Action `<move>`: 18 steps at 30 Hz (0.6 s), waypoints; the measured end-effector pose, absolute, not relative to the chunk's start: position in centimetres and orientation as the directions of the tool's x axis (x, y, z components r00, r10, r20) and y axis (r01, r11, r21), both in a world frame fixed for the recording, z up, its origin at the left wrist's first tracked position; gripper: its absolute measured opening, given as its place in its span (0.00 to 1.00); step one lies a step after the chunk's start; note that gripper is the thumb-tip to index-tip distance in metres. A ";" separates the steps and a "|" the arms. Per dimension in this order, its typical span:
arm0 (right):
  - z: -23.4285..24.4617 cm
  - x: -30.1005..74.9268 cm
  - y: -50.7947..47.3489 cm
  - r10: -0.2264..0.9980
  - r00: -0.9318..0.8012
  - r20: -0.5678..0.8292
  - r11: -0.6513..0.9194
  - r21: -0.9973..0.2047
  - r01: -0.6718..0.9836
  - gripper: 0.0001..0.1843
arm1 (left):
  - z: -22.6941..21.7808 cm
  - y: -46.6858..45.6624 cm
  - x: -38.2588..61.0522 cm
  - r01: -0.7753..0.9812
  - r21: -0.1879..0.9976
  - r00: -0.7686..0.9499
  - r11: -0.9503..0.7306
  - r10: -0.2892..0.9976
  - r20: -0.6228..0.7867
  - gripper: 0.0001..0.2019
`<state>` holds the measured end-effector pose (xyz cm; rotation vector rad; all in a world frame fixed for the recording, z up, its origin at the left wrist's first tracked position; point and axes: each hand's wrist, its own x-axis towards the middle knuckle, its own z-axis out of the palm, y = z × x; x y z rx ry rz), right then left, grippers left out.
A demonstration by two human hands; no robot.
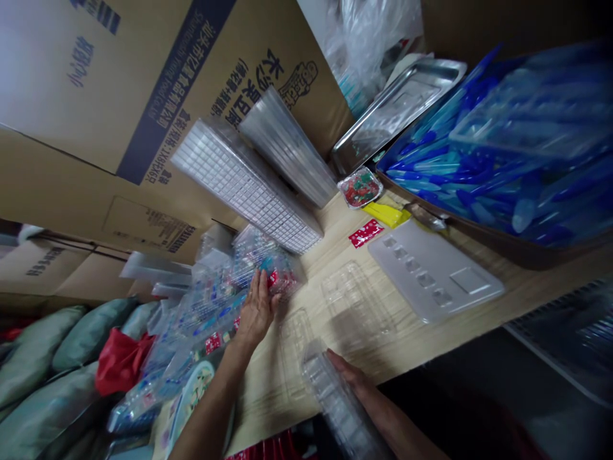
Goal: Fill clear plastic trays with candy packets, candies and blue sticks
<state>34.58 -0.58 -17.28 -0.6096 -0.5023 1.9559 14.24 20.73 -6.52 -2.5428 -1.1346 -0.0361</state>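
Observation:
My left hand [257, 314] lies with its fingers stretched out against a row of filled clear plastic packs [215, 319], which hold small red and blue items. In my right hand [361, 390], near the table's front edge, is a tilted stack of clear plastic trays [338, 406]. An opened clear tray lies flat on the table between the hands, its one half [354, 303] to the right and another clear piece [293, 351] to the left; whether they are joined I cannot tell.
Tall stacks of clear trays [249, 185] stand against a large cardboard box [158, 96]. A white moulded tray [435, 271], a red packet [366, 234], a yellow object [387, 214] and a foil dish [360, 188] lie right. Behind them are a metal tray [397, 112] and a box of blue pieces [502, 172].

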 end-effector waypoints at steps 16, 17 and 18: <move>-17.3 34.4 1.0 0.931 -0.340 -0.134 -0.334 -0.688 -0.644 0.34 | -6.3 19.8 15.4 0.770 -0.319 0.613 -0.553 0.779 0.129 0.35; -17.2 34.5 0.9 0.920 -0.358 -0.160 -0.367 -0.675 -0.640 0.35 | -6.4 19.8 15.5 0.774 -0.326 0.604 -0.543 0.787 0.122 0.35; -17.0 34.7 0.6 0.914 -0.368 -0.171 -0.382 -0.667 -0.639 0.36 | -6.5 19.8 15.7 0.778 -0.332 0.594 -0.533 0.797 0.113 0.35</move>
